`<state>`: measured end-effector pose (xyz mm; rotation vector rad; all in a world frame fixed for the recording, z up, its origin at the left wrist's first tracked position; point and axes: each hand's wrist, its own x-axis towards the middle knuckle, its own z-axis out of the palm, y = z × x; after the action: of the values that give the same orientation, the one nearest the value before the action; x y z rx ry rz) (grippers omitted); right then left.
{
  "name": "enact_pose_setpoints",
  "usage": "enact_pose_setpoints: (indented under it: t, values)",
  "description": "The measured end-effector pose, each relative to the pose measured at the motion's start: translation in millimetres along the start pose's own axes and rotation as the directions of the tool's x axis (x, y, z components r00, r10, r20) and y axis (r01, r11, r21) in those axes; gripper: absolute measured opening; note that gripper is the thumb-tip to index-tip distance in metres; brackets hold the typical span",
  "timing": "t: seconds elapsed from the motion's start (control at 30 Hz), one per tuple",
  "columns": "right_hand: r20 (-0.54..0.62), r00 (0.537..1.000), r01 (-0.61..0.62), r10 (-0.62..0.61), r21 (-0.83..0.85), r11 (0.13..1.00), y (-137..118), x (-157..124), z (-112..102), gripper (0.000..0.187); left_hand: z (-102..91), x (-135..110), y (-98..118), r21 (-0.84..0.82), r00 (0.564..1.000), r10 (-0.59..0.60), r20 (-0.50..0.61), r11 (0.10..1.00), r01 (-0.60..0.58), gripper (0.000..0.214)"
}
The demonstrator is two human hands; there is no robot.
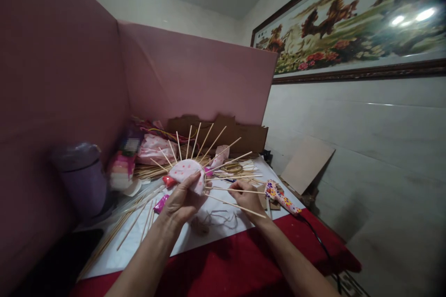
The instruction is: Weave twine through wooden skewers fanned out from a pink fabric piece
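A half-round pad covered in white fabric with pink dots [184, 169] has several thin wooden sticks [218, 139] fanning out from its edge. My left hand [186, 197] is closed on the pad, thumb on its front face. To the right, my right hand [247, 197] has its fingers curled in beside the lower sticks, which cross in front of it. Whether it pinches a stick or something small cannot be made out. Just beyond my right hand lies a glue gun with a flower pattern [284, 197], its black cord trailing over the table edge.
Loose sticks [130, 232] and brown twine [205, 222] lie on the white sheet [163, 246] over a red cloth [216, 269]. Pink and red packets [161, 204], dotted fabric [156, 148] and cardboard [240, 134] crowd the back. A purple bin [83, 185] stands left.
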<state>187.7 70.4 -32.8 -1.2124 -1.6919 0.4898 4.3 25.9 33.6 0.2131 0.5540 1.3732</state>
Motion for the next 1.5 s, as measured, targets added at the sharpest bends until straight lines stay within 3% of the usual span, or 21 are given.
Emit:
enact_pose_setpoints:
  t: [0.13, 0.37, 0.6, 0.77, 0.9, 1.03, 1.2, 1.33, 1.5]
  values:
    - [-0.003, 0.999, 0.039, -0.040, -0.076, 0.996, -3, 20, 15, 0.012, -3.5, 2, -3, 0.027, 0.995, -0.076, 0.058, 0.997, 0.074, 0.012]
    - [-0.035, 0.995, 0.087, -0.096, -0.210, 0.974, -8, 54, 37, 0.011, -0.9, -1, -9, 0.030, 0.994, -0.092, 0.066, 0.995, 0.090, 0.013]
    - [-0.052, 0.996, 0.063, -0.067, -0.068, 0.996, -10, 61, 56, 0.011, 0.8, -2, -10, 0.102, 0.993, -0.119, 0.013, 0.988, 0.117, 0.009]
    - [-0.059, 0.996, 0.068, -0.069, -0.023, 0.997, -9, 59, 56, 0.012, -1.1, 0, -9, 0.155, 0.995, -0.097, -0.011, 0.983, 0.098, 0.007]
    - [-0.083, 0.993, 0.079, -0.081, -0.023, 0.997, -2, 57, 36, 0.016, -4.2, 4, -5, 0.203, 1.000, -0.023, 0.010, 0.979, 0.020, 0.007]
    - [-0.131, 0.989, 0.063, -0.061, 0.014, 0.998, 0, 51, -1, 0.023, -5.0, 5, 1, 0.187, 0.999, 0.050, -0.004, 0.981, -0.048, 0.011]
    - [0.111, 0.994, -0.053, 0.022, 0.284, 0.957, -14, 37, -51, 0.032, -6.3, 7, 5, 0.177, 0.996, 0.087, -0.032, 0.981, -0.080, 0.013]
    - [0.198, 0.978, -0.141, 0.071, 0.372, 0.917, -35, 26, -80, 0.037, -8.5, 10, 4, 0.225, 0.996, 0.092, -0.014, 0.971, -0.086, 0.012]
    - [0.255, 0.966, -0.044, -0.040, 0.317, 0.947, -63, 19, -100, 0.028, -10.3, 12, 2, 0.384, 0.991, 0.137, 0.000, 0.914, -0.127, 0.011]
